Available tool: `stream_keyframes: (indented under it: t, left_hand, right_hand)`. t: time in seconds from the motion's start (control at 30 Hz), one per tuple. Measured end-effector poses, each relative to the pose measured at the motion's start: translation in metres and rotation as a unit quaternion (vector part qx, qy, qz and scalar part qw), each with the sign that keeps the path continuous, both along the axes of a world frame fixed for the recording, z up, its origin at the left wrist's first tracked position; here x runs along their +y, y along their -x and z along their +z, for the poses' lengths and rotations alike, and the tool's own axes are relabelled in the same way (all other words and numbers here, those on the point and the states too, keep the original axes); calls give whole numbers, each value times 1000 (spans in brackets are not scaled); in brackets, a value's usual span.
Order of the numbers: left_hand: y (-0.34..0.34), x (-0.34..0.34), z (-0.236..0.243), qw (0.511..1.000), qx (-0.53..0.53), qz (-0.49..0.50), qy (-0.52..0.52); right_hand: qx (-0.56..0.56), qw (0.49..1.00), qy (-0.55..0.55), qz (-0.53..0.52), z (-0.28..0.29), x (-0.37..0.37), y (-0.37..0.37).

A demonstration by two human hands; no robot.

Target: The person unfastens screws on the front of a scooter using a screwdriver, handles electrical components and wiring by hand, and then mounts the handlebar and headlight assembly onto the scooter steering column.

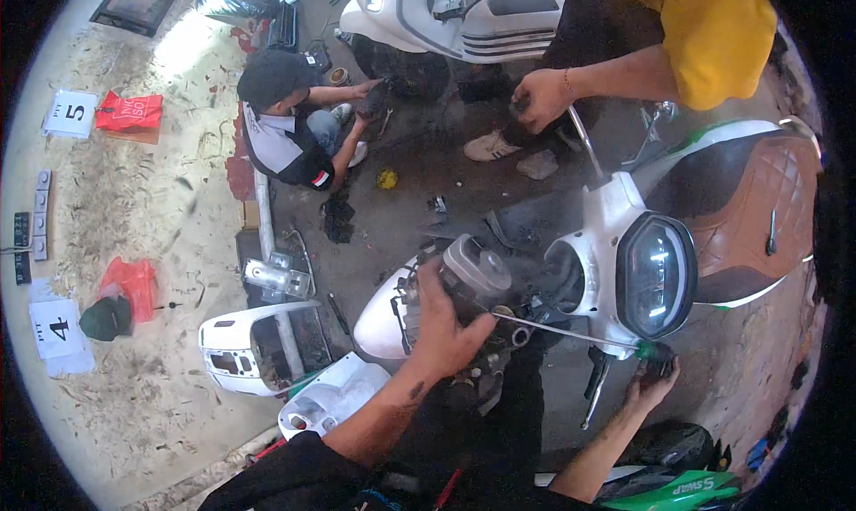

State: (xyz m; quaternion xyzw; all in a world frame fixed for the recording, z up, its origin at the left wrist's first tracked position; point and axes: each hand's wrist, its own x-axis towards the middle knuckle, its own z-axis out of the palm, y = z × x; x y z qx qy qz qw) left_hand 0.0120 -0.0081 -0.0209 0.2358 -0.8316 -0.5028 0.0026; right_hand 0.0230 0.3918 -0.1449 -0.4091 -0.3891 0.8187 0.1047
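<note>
My right hand (651, 386) is closed round the dark green handle of a long screwdriver (571, 331). The thin shaft runs leftward, its tip end close to my left thumb. My left hand (446, 328) cups a grey, rounded housing (478, 263) on the stripped front of a scooter, thumb and fingers apart around it. Some of its fingers are hidden behind the part. A white front panel (385, 319) lies just left of that hand. Beyond the screwdriver stands the white headlight shell (615, 252) with its dark-rimmed headlight (658, 275).
A quilted brown seat (753, 203) carries a small tool (772, 232). White body panels (259, 342) lie at left beside a metal pipe (266, 212). A crouching co-worker (281, 123) handles a dark part; another person's hand (544, 101) is near a white scooter (455, 16).
</note>
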Motion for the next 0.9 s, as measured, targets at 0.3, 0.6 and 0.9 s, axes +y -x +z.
stream_keyframes:
  t: [0.3, 0.6, 0.9]
  left_hand:
    - [4, 2, 8, 998, 17, -29, 58]
    - [5, 1, 5, 997, 36, -32, 55]
    - [4, 4, 2, 999, 11, -20, 35]
  right_hand:
    - [-30, 999, -35, -18, -17, 1, -5]
    - [-67, 995, -51, -45, -4, -10, 5]
    - [-12, 999, -45, -20, -19, 8, -9]
